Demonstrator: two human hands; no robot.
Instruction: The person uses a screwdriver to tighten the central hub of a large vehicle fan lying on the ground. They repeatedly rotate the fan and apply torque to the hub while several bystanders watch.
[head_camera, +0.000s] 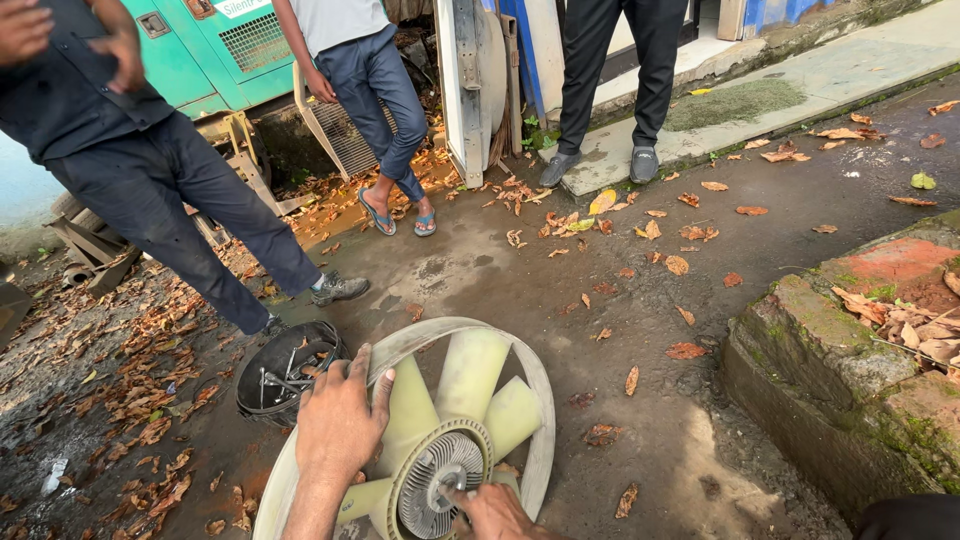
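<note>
On the wet, leaf-strewn ground in front of us lies a large pale radiator fan (455, 400), flat on its side, with its ring shroud around yellowed blades and a ribbed metal hub (440, 485) in the middle. Our left hand (340, 425) rests palm-down on the ring and a blade, fingers spread and flat, pressing rather than closing around anything. Our right hand (495, 512) is at the hub, at the bottom edge of the view; it touches the centre, but we cannot tell whether its fingers are closed on a part there.

To do this well, we judge that the left hand should keep steady weight on the ring so the fan cannot turn or slide on the damp surface, while the right works squarely on the hub (the blades look brittle, so the load belongs on the rim).

Just beside the fan's left edge sits a round black tub (290, 375); in it we see loose metal tools or rods, crossed over one another. Three people's legs (390, 110) stand beyond, well apart from the fan.
</note>
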